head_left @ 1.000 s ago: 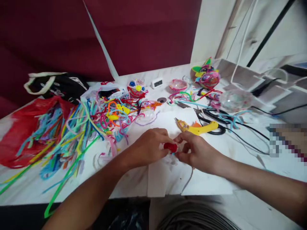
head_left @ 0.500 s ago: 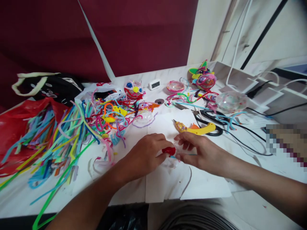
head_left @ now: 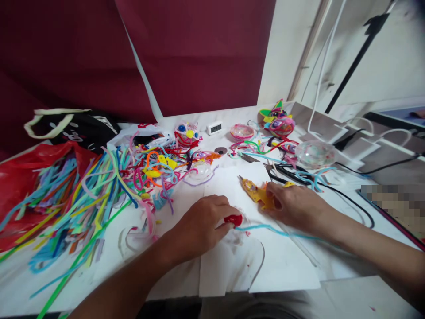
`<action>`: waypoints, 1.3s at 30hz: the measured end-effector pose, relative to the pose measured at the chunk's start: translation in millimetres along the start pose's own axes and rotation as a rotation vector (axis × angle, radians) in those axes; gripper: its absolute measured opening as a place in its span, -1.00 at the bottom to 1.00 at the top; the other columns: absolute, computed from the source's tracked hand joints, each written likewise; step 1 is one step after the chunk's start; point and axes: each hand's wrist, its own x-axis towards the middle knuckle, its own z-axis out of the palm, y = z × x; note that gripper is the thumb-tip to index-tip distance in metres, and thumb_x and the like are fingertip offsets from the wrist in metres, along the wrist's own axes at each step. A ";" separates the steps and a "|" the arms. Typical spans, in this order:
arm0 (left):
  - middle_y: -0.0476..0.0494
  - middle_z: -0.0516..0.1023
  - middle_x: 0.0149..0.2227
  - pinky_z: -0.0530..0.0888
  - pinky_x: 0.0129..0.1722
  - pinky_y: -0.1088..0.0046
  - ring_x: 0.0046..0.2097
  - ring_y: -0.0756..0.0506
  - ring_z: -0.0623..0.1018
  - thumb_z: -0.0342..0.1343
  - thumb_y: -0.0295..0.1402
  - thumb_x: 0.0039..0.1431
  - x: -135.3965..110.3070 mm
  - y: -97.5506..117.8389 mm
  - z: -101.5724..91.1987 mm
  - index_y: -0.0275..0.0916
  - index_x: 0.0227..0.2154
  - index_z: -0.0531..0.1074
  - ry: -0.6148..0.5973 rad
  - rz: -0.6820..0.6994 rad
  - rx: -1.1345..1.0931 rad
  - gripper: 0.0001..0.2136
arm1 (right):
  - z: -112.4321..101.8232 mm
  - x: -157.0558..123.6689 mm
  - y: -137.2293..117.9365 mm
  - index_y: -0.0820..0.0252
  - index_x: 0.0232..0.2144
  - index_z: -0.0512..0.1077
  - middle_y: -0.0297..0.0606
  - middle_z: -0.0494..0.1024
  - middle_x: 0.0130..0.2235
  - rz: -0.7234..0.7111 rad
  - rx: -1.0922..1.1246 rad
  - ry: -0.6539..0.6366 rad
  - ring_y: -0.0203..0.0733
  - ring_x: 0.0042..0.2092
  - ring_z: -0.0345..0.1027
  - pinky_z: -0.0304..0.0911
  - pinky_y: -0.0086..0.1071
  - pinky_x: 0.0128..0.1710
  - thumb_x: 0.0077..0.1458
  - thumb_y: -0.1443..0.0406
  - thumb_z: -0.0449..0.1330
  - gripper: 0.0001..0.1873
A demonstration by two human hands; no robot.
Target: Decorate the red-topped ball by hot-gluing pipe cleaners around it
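Observation:
My left hand (head_left: 202,223) rests on white paper (head_left: 232,261), fingers pinched on a small red piece (head_left: 233,219). A light blue pipe cleaner (head_left: 275,231) runs rightward from that piece across the paper. My right hand (head_left: 294,204) lies over the handle of the yellow glue gun (head_left: 254,192), fingers curled round it; the gun's tip points to the far left.
A heap of coloured pipe cleaners (head_left: 89,186) and a red bag (head_left: 20,177) fill the left side. Black scissors (head_left: 285,170), cables, clear plastic balls (head_left: 315,153), decorated balls (head_left: 187,134) and a small clock (head_left: 214,128) lie beyond the hands.
My right hand let go of the red piece and moved back right onto the glue gun. The blue pipe cleaner now lies stretched on the paper. My left hand stayed.

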 end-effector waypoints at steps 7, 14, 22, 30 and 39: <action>-0.07 0.49 -0.22 0.37 -0.14 0.44 -0.16 -0.06 0.46 0.07 -0.46 0.21 -0.7 1.4 -0.2 -0.17 -0.15 0.49 0.009 0.007 0.005 -0.81 | 7.1 -0.1 3.0 0.15 -0.01 0.26 -0.14 0.59 -0.36 -0.005 -0.007 -0.014 -0.01 -0.36 0.47 0.01 -0.35 -0.51 0.02 0.22 0.12 -0.55; -0.09 0.50 -0.21 0.39 -0.13 0.42 -0.15 -0.07 0.46 0.05 -0.43 0.23 -1.3 1.0 0.2 -0.18 -0.14 0.48 0.010 0.015 0.016 -0.81 | -5.6 7.3 17.5 0.16 -0.06 0.27 -0.28 0.57 -0.43 -0.058 0.116 0.071 -0.19 -0.44 0.41 0.12 -0.42 -0.47 0.00 0.29 0.12 -0.60; -0.10 0.49 -0.20 0.39 -0.12 0.38 -0.14 -0.09 0.45 0.06 -0.43 0.22 -2.0 -0.4 2.1 -0.17 -0.11 0.48 0.009 0.003 0.029 -0.79 | 4.4 21.5 26.3 0.19 -0.04 0.33 -0.13 0.57 -0.38 -0.060 -0.003 0.160 -0.05 -0.40 0.44 0.08 -0.37 -0.49 0.07 0.32 0.05 -0.63; -0.11 0.49 -0.21 0.39 -0.10 0.39 -0.14 -0.09 0.46 0.05 -0.43 0.23 -2.6 -0.4 3.1 -0.20 -0.12 0.49 0.006 0.006 0.028 -0.80 | 7.6 -5.6 26.5 0.21 -0.21 0.41 -0.07 0.51 -0.17 -0.337 0.184 0.402 -0.06 -0.13 0.39 0.28 -0.24 -0.17 0.22 0.26 -0.01 -0.78; -0.12 0.50 -0.23 0.41 -0.12 0.39 -0.16 -0.08 0.47 0.07 -0.44 0.21 -1.4 -0.7 1.9 -0.22 -0.13 0.50 0.018 0.014 0.013 -0.80 | 27.3 -46.4 15.5 0.09 -0.05 0.26 -0.18 0.53 -0.15 -0.363 0.468 0.109 -0.20 -0.26 0.45 0.36 -0.27 -0.27 0.25 0.21 0.01 -0.77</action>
